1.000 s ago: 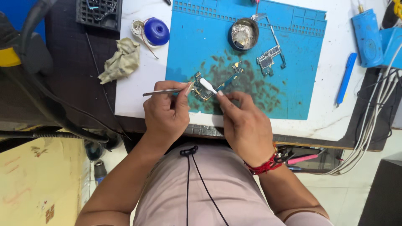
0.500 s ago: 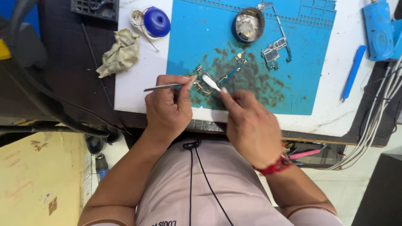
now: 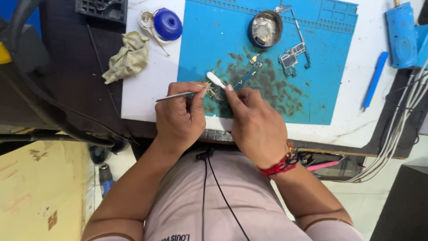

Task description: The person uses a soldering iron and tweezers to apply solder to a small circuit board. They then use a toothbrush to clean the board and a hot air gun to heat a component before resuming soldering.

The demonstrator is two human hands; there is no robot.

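- Gripping a pair of thin metal tweezers (image 3: 176, 94), the left hand (image 3: 180, 116) has its fingers curled tight around them; the tips point right toward a small circuit board (image 3: 214, 92), and the handle end sticks out to the left over the white table (image 3: 147, 96).
- The right hand (image 3: 256, 125) pinches a small white-tipped tool (image 3: 216, 80) between thumb and forefinger, and its pale end rests at the board; whether it touches cannot be told.
- That small circuit board lies near the lower left edge of the blue work mat (image 3: 334, 67), just between the two hands, on a patch darkened with stains.
- A red thread band (image 3: 278, 167) circles the right wrist.
- Further up the mat sit a round metal tin (image 3: 265, 29) and a second circuit board (image 3: 292, 56), well apart from the hands.
- Left of the mat, on the white table, lie a crumpled cloth (image 3: 129, 56) and a blue round lid (image 3: 168, 23).
- A blue pen-like stick (image 3: 374, 80) rests on the table to the right of the mat, with a blue device (image 3: 403, 35) beyond it.
- White cables (image 3: 397, 134) hang down at the right edge.
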